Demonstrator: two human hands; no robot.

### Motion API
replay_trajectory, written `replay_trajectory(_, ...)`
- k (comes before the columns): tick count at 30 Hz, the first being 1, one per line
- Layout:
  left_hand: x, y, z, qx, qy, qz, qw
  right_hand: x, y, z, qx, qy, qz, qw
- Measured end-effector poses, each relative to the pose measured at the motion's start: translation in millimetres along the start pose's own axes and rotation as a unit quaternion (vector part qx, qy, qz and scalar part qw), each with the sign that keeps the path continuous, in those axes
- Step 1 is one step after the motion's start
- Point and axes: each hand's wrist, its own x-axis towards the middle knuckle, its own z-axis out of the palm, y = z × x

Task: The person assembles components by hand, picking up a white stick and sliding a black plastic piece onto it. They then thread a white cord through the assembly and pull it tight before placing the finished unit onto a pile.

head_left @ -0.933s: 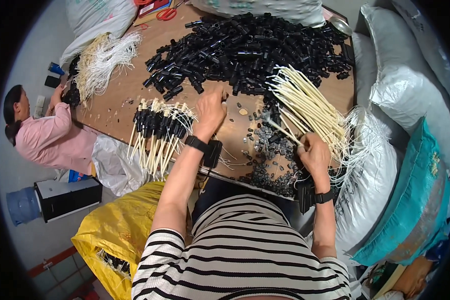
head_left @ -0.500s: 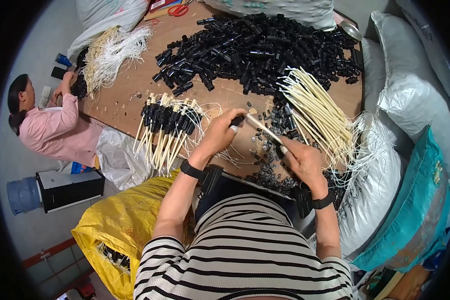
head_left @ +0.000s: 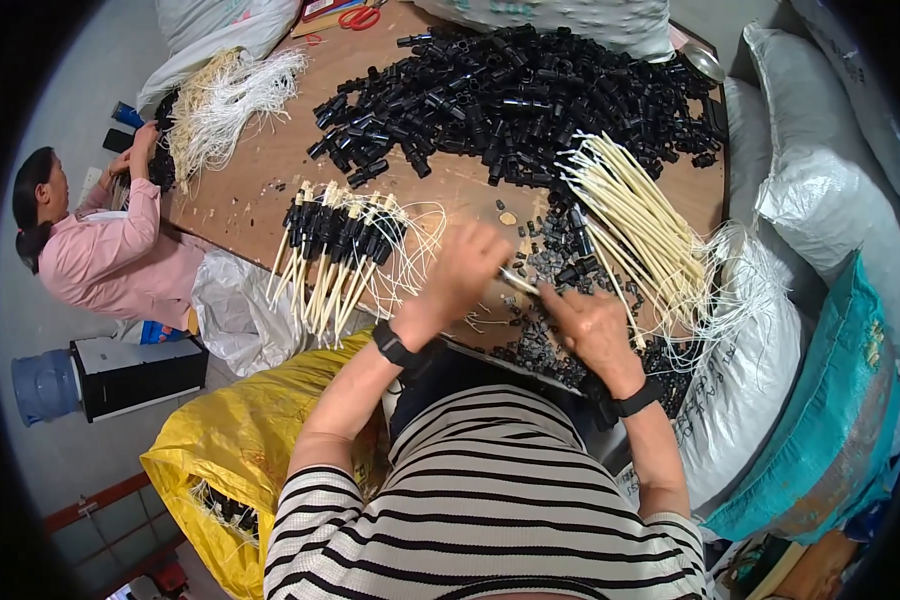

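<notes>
A thin cream-coloured rod [head_left: 518, 282] runs between my two hands above the near part of the table. My right hand [head_left: 592, 328] is closed on its lower right end. At the other end my left hand [head_left: 462, 268] is curled and blurred by motion; whatever lies inside its fingers is hidden. Left of it sits a bunch of cream rods with black sleeve-like fittings [head_left: 335, 235] and white strings. Many loose cream rods [head_left: 650, 225] with white strings lie to the right of my hands. Small dark pieces [head_left: 545, 265] are scattered around and beneath my right hand.
A large heap of black plastic fittings [head_left: 530, 95] covers the far table. White strings [head_left: 230, 110] and red scissors [head_left: 360, 17] lie far left. A co-worker in pink [head_left: 100, 240] sits left. Sacks [head_left: 820, 140] crowd the right; a yellow sack [head_left: 240, 420] stands near left.
My left hand has turned and blurred, and the black fitting seen in it before is hidden now. Less of the rod shows between my hands. My right hand has shifted slightly down and left.
</notes>
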Motion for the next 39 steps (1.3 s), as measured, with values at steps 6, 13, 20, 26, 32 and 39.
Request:
replay_trajectory(6, 3, 17, 6, -0.060, 0.127, 0.037, 0.989, 7, -7, -20, 0.067, -0.037, 0.209, 0.975)
replay_trajectory(13, 13, 55, -17, -0.068, 0.014, 0.042, 0.997, 15, 2, -7, 0.207, 0.058, 0.192, 0.958)
replay_trajectory(20, -8, 3, -11, -0.138, -0.101, -0.352, 0.920, 4, 8, -24, 0.575, 0.066, 0.189, 0.793)
replay_trajectory(26, -4, 26, -6, -0.387, -0.032, -0.301, 0.871, 15, -36, 12, 0.252, -0.008, 0.197, 0.947)
replay_trajectory(32, -9, 18, -6, -0.226, -0.072, -0.214, 0.948, 11, -25, 22, 0.175, 0.056, 0.183, 0.966)
replay_trajectory(39, -11, 22, -9, -0.177, -0.085, -0.145, 0.970, 17, -23, 17, 0.168, 0.087, 0.187, 0.964)
